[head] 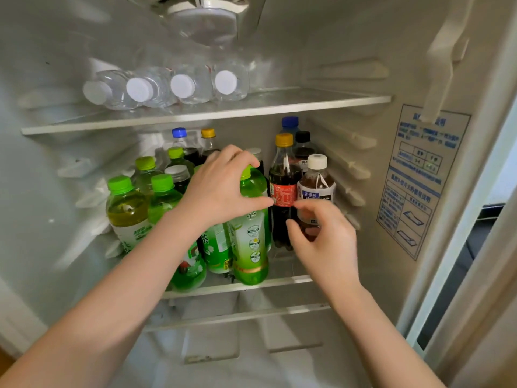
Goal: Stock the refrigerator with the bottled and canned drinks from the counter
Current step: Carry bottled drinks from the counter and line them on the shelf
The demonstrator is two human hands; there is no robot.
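On the middle shelf (279, 282), left hand (221, 189) grips the probably heavy green bottle (251, 239) by its shoulder; right hand (324, 239) grip indeterminate.

Light I log as soft, even and whitish. Above the left hand (221, 186), a round white fitting (207, 12) sits in the refrigerator (321, 37) ceiling. Right of the right hand (324, 236) is a ribbed white side wall (349, 130) with a blue-printed sticker (419, 186); I cannot read its text. Further right are a pale door frame (458, 247) and a dark gap (475, 247). Far below-left of the left hand are a white panel (16, 312) and a brown floor sliver (5, 357).
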